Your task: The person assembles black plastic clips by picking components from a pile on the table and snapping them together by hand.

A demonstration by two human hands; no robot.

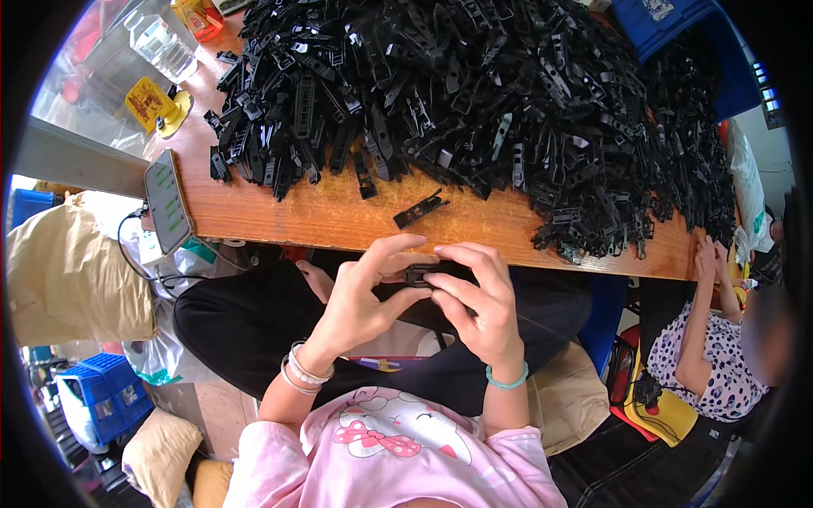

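Observation:
Just in front of the table edge, above my lap, both my hands meet on a small black plastic clip point(417, 274). The fingers and thumb of my left hand point(366, 288) pinch its left side, and my right hand point(481, 296) closes on the right side. Much of the piece is hidden by fingertips. One similar black clip point(421, 209) lies alone on the wood a little beyond my hands. Behind it rises a wide heap of black plastic clips point(423, 93).
A wooden table point(254, 207) carries the heap. A phone point(169, 201) stands at its left edge, with a yellow holder point(174, 114) and a clear bottle point(161, 46) behind. A blue bin point(669, 21) tips over the far right. At the right edge sits another person point(711, 356), hands at the table.

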